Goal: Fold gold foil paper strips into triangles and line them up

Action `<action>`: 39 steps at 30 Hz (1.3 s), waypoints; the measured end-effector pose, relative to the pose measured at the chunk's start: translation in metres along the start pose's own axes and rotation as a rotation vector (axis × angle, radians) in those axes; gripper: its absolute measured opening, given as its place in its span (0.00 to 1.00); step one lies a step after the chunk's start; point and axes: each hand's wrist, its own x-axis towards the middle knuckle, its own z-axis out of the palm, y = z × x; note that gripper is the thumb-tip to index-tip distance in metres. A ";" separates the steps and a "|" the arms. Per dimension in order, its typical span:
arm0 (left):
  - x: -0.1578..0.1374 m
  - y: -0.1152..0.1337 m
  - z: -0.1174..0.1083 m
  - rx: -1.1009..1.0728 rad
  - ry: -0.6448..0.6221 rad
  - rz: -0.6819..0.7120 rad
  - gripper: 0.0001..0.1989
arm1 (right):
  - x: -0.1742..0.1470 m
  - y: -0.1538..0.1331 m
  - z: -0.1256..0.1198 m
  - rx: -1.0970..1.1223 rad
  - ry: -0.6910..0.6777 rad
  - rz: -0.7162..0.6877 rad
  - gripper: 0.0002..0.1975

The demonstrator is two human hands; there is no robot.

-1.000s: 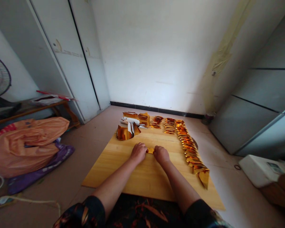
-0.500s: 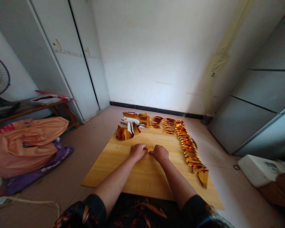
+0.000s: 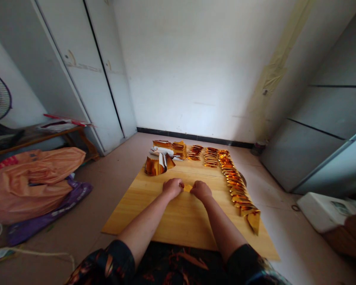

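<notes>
Between my two hands is a small piece of gold foil paper [image 3: 187,188], low over the wooden board [image 3: 154,213]. My left hand [image 3: 173,188] has its fingers closed on the left end of the paper. My right hand [image 3: 201,190] pinches the right end, fingers curled. Beyond my left hand lies a curved stack of gold foil sheets [image 3: 154,165] with white backs. Along the board's right side runs a long row of folded gold foil pieces [image 3: 235,184]. The fingertips are partly hidden behind the hands.
Two shorter rows of folded gold pieces [image 3: 211,157] and more foil bundles [image 3: 178,149] sit at the board's far edge. On the floor at left lie an orange bag [image 3: 41,174] and a purple bag [image 3: 56,209]. A white box [image 3: 323,211] stands at right.
My right hand has shifted slightly to the right, so more of the gold foil paper shows between the hands. My left hand stays nearly in place.
</notes>
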 end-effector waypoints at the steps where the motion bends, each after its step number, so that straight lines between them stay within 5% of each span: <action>1: 0.000 -0.001 0.000 0.005 -0.006 0.005 0.10 | 0.001 0.002 0.000 0.013 0.005 -0.016 0.10; 5: -0.001 -0.004 0.003 0.062 -0.008 0.053 0.11 | 0.002 0.008 0.003 0.038 0.033 -0.056 0.09; 15: -0.013 -0.006 0.006 0.316 0.027 0.442 0.18 | -0.006 0.013 0.013 -0.025 0.066 -0.130 0.10; 29: -0.004 0.001 0.007 0.385 -0.031 0.426 0.19 | -0.026 0.015 0.016 -0.294 0.109 -0.216 0.17; 35: -0.006 0.005 0.007 0.406 -0.021 0.418 0.21 | -0.022 0.022 0.018 -0.187 0.156 -0.200 0.16; 39: -0.008 0.008 0.004 0.395 -0.032 0.401 0.22 | -0.004 0.026 0.009 0.030 0.114 -0.068 0.14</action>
